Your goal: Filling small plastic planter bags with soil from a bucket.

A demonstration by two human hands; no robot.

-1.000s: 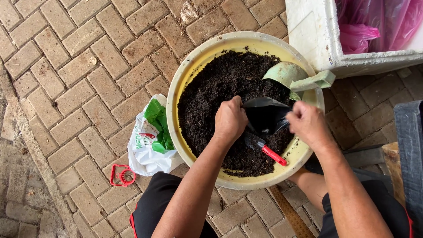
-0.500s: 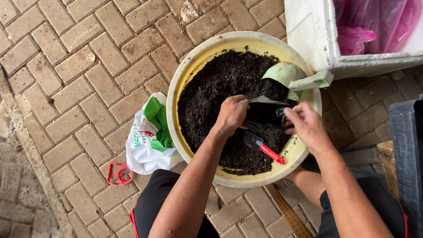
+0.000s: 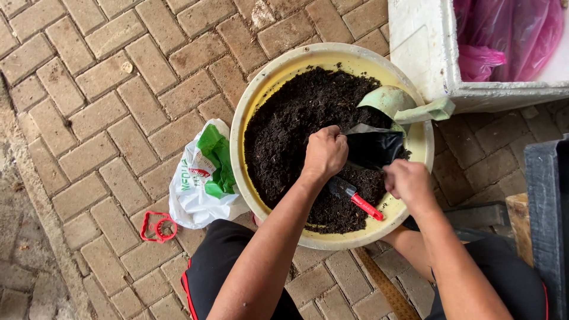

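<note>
bag (image 3: 373, 145): small, black, glossy plastic; mouth open and crumpled, standing in the soil at the right of the basin, gripped at both edges.
soil (image 3: 290, 136): dark, crumbly, heaped across the basin.
basin (image 3: 261, 95): round, pale yellow, on brick paving.
trowel (image 3: 358, 201): black blade, red handle, lying on the soil just below the bag.
scoop (image 3: 394, 104): pale green, resting at the basin's right rim.

You see a round pale-yellow plastic basin (image 3: 332, 59) of black soil (image 3: 296, 124), a red-handled small trowel (image 3: 358, 201), a pale-green plastic scoop (image 3: 394, 104), and a white-and-green plastic bag (image 3: 201, 178).
</note>
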